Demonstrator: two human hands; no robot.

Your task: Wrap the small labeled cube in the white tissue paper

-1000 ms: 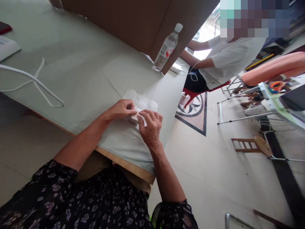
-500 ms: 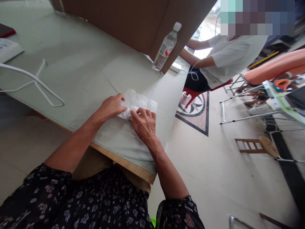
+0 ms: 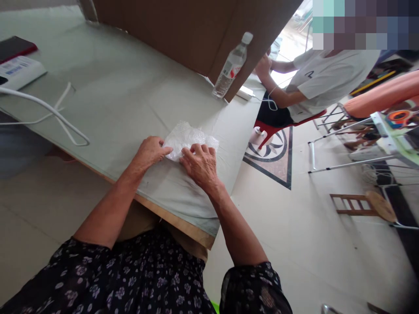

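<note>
A small sheet of clear bubble wrap [image 3: 188, 134] lies on the cloth-covered table [image 3: 124, 96] near its right front corner. My left hand [image 3: 151, 151] grips its left edge, thumb on top and fingers partly hidden behind the plastic. My right hand [image 3: 200, 163] rests over the near right part, fingers curled and pressing on it, with the thumb close to the forefinger. Whether anything lies inside or under the wrap I cannot make out.
A large cardboard box [image 3: 170, 35] stands at the back, with a water bottle [image 3: 232, 65] against it. White cables [image 3: 65, 120] and a white device [image 3: 22, 72] are on the left. A co-worker [image 3: 327, 83] sits beyond the right edge. A wooden stool [image 3: 363, 205] is on the floor.
My left hand has shifted slightly down and left along the wrap's edge. The right hand stays pressed on the wrap. The co-worker's hands have risen.
</note>
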